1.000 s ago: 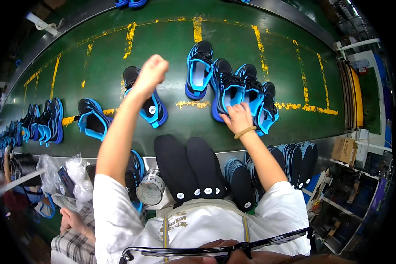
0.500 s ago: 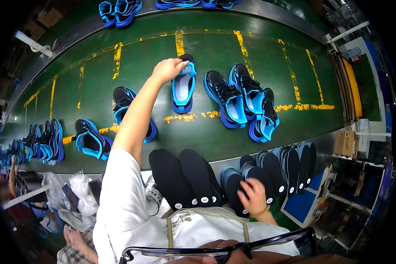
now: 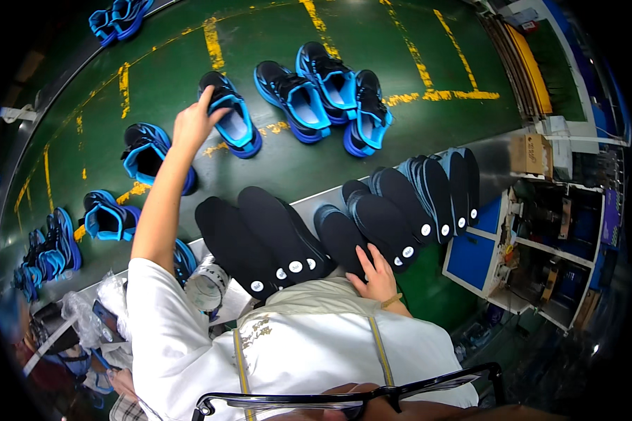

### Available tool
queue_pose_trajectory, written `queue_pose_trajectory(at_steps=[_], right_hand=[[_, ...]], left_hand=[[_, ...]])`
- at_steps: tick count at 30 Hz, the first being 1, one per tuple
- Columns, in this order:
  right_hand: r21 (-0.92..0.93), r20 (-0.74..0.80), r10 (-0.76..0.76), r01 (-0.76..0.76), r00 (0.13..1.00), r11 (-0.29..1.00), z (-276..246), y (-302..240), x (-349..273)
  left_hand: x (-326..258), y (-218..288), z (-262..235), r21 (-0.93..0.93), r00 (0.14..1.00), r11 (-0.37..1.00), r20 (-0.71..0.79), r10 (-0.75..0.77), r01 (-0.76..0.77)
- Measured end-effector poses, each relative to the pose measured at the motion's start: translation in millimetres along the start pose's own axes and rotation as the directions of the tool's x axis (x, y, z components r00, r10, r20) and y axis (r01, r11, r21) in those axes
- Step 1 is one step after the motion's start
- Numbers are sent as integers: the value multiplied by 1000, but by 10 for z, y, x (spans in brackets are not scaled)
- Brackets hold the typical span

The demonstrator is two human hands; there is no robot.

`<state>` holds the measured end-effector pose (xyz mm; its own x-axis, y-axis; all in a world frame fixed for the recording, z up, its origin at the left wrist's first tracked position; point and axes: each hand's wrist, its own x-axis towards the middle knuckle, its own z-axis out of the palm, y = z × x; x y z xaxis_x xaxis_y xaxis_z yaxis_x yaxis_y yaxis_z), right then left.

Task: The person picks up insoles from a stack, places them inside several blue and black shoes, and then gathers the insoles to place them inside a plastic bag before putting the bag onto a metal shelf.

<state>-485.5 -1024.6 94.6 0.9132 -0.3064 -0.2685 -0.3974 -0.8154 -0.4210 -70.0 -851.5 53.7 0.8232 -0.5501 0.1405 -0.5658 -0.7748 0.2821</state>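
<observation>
My left hand (image 3: 192,121) reaches out over the green conveyor belt (image 3: 428,49) and grips the heel of a blue and black shoe (image 3: 233,119) lying on it. My right hand (image 3: 376,272) is close to my body, with fingers and thumb closed on the end of a black insole (image 3: 340,237). That insole lies among other black insoles (image 3: 260,235) on the metal ledge in front of me. Three more blue and black shoes (image 3: 330,88) sit together on the belt to the right of the held shoe.
A row of overlapping black and blue insoles (image 3: 432,186) fans out at the right. More shoes (image 3: 147,151) lie along the belt to the left. A cardboard box (image 3: 530,154), a blue cabinet (image 3: 474,249) and shelves stand at the right. Plastic bags (image 3: 84,316) are at the lower left.
My right hand left the shoes on the belt and came back down onto the insoles. My left hand has stayed on the shoe, which has drifted left with the other shoes.
</observation>
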Motion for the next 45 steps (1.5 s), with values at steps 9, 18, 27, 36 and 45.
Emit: queue_pose_trajectory(at_steps=[9,18,27,36,45], right_hand=[[-60,-172,-21,11,985,998,-548,791,284],[63,-291,-21,41,957,997,-352,765,168],[-104,-221,-8,-15,975,995,-593,1256,570],[901,49,367,-200,929,386,-1180,1307,689],[-23,-291,-634,657,717,754,-916,-576,2184]], left_hand=[[152,80,119,-37,997,999,-80,8,-11],[-213,225,260,-511,935,793,66,-349,332],[-171,164,354,-381,934,874,-67,-352,302],[-177,315,203,-414,939,854,1,-344,313],[-101,268,82,-628,888,641,204,-413,442]])
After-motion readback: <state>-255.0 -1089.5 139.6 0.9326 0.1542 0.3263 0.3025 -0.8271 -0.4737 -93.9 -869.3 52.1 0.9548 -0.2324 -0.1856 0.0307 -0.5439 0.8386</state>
